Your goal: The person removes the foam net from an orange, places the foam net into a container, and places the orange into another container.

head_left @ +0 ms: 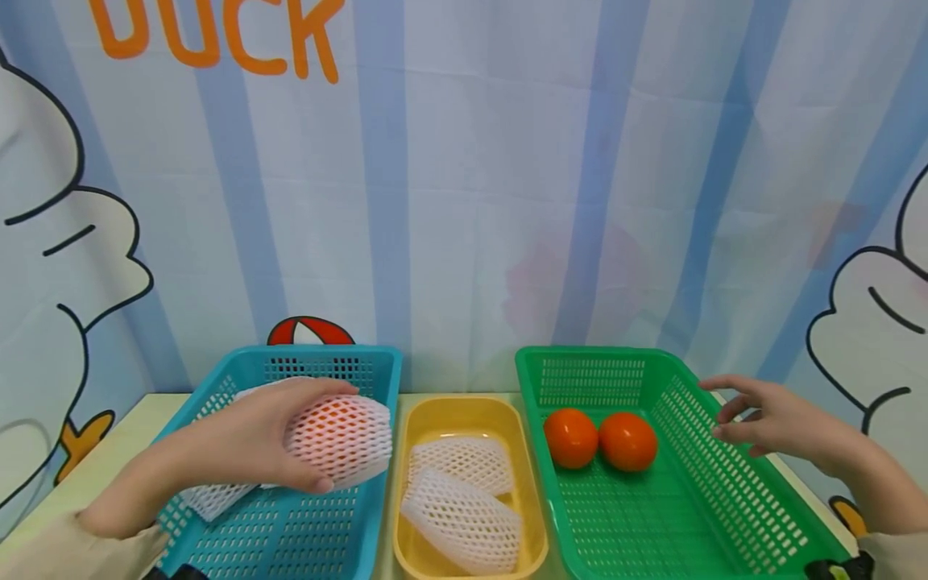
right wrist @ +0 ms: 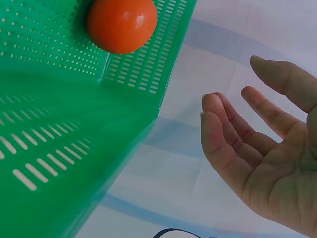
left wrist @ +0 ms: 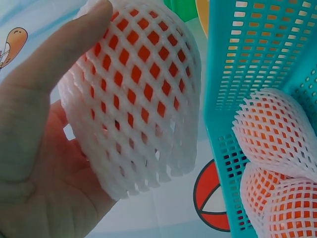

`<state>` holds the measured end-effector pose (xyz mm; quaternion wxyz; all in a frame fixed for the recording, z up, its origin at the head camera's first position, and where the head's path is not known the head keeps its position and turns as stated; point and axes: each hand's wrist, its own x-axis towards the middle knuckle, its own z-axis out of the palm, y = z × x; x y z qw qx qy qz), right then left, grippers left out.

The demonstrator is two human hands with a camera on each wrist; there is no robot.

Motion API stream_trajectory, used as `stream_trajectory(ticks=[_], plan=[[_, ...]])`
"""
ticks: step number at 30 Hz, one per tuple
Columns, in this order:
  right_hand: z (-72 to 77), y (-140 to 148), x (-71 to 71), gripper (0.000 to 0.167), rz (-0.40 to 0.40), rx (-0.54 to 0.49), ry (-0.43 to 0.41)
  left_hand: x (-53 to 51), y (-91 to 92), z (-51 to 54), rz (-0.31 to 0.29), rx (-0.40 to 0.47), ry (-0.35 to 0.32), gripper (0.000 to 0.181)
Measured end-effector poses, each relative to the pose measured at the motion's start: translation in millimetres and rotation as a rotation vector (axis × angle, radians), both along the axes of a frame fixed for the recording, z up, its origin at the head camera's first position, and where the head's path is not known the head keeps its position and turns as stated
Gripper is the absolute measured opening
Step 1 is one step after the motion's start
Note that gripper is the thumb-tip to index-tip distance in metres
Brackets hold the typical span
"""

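My left hand [head_left: 268,439] grips an orange fruit in a white foam net sleeve [head_left: 341,439], held over the blue basket [head_left: 290,552]. In the left wrist view the sleeve [left wrist: 138,94] covers the orange fruit and extends past it at one end. Several other sleeved fruits [left wrist: 275,131] lie in the blue basket. My right hand [head_left: 783,419] hovers above the right edge of the green basket [head_left: 696,532], fingers loosely bent, holding nothing. Two bare orange fruits [head_left: 571,439] sit side by side in that green basket; the right wrist view shows one orange fruit [right wrist: 122,25].
Between the baskets stands a yellow tray [head_left: 406,532] with white foam net sleeves [head_left: 467,519] in it. All three containers rest on a pale table [head_left: 72,491]. A striped curtain with cartoon prints [head_left: 464,201] hangs right behind them.
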<state>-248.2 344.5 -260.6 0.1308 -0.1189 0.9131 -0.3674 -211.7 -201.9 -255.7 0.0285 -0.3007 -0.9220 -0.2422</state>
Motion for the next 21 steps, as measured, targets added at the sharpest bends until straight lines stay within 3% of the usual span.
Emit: stream_trajectory(ticks=[5,16,21], plan=[[2.6,-5.9,1.3,0.065,0.052,-0.024,0.028,-1.0,3.5,2.4,0.004,-0.006,0.004,0.074],[6.4,-23.3,3.1,0.063,0.078,-0.055,0.063,-3.3,10.6,5.5,-0.017,0.008,0.001,0.076],[6.1,-27.9,3.6,0.064,0.089,-0.061,0.086,-2.5,12.9,5.7,-0.01,0.017,-0.03,0.077]])
